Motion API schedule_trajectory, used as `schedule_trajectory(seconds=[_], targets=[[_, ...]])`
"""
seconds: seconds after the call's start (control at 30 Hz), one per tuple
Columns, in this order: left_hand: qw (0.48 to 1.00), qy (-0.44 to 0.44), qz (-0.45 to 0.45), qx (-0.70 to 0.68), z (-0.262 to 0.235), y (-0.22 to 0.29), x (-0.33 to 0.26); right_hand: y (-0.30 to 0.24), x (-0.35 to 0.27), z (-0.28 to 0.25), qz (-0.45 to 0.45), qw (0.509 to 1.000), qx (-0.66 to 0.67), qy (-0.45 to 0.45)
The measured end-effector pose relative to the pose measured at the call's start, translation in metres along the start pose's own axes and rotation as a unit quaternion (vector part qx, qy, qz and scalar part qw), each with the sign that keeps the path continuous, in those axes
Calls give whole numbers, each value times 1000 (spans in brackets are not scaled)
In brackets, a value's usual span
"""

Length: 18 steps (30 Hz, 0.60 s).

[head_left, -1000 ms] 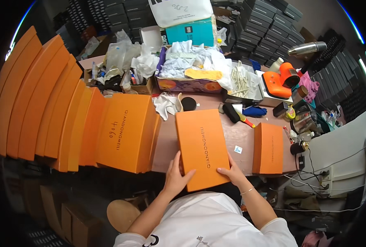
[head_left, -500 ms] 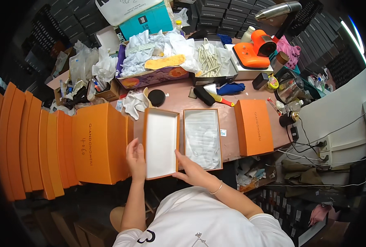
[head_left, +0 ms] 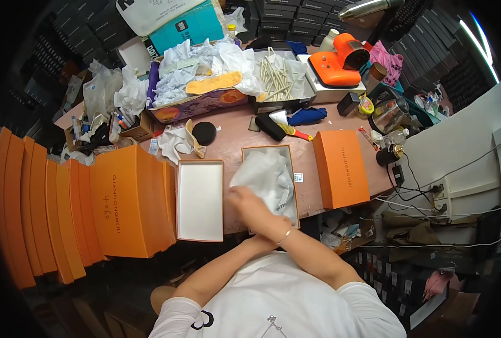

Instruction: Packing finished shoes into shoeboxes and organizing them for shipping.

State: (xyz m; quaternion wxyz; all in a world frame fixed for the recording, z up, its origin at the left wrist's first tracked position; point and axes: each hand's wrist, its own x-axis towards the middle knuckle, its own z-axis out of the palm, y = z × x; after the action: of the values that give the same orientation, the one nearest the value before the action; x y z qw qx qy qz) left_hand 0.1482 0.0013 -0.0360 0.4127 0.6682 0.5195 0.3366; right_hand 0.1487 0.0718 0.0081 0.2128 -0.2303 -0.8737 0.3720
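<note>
An open orange-edged shoebox [head_left: 296, 197] stands in front of me, with white tissue paper [head_left: 259, 174] bunched inside and spilling over its left side. At that left edge of the paper, my right hand [head_left: 253, 211] is closed on it, blurred by motion. My left hand [head_left: 266, 242] crosses beneath my right wrist at the near end of the box. Its fingers are mostly hidden, so its grip does not show. Left of the box lies the lid [head_left: 200, 200], white inside face up, touched by neither hand. What the paper covers cannot be made out.
Orange boxes [head_left: 129, 203] are stacked at the left, and a closed one [head_left: 343, 169] sits at the right. Behind are a brush [head_left: 295, 131], a round black pad [head_left: 204, 133], a tissue-filled carton [head_left: 199, 107] and an orange machine [head_left: 338, 65]. Cables [head_left: 419, 191] hang at the right.
Both hands have let go of the lid, which now lies flat on the table. They have moved right to the shoebox, and the tissue paper is pulled up toward the left.
</note>
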Motion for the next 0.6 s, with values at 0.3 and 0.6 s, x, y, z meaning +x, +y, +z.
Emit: schedule_trajectory(seconds=[0.3, 0.6], targets=[[816, 531, -206, 101, -127, -62, -27, 25, -80, -73, 225, 974, 24, -16], [952, 249, -175, 25, -93, -52, -7, 93, -87, -21, 339, 940, 35, -3]])
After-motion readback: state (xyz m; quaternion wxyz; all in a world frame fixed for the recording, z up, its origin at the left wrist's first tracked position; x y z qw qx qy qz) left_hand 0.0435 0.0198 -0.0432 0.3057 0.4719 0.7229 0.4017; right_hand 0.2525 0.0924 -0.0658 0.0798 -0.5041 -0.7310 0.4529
